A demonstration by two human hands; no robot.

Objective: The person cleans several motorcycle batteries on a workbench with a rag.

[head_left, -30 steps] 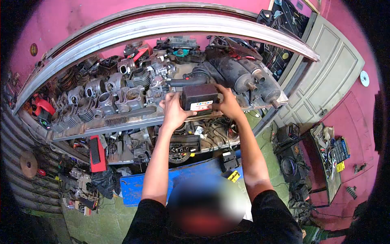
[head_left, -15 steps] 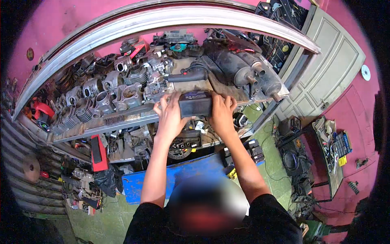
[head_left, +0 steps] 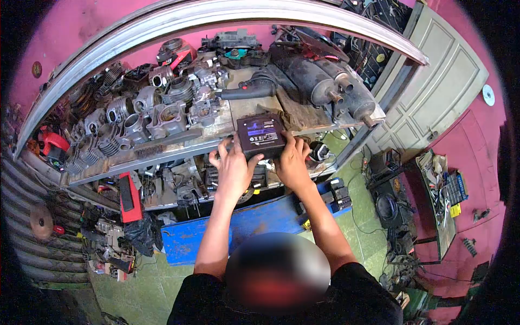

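Observation:
A black box-shaped battery [head_left: 262,134] with purple and white print on its face is at the front edge of the shelf, its printed side turned up toward me. My left hand [head_left: 234,165] grips its left side, with a finger along the edge and the thumb at the lower corner. On the opposite side, my right hand [head_left: 292,162] presses against the lower right corner with fingers bent. Behind the battery lies a black air duct [head_left: 249,93] on the shelf boards, and a brown cloth-like piece [head_left: 303,111] sits right of it.
Several metal engine cylinders [head_left: 134,129] crowd the shelf's left half. Dark exhaust mufflers [head_left: 317,86] lie at the right. A pale metal beam [head_left: 233,12] arches overhead. Below are a blue bench [head_left: 200,241] and, to its right, black batteries [head_left: 340,192]. A white door [head_left: 441,81] stands at right.
The battery has tipped so that its printed face shows more fully to me. Both hands have shifted lower around it and still hold it. The camera view has moved slightly.

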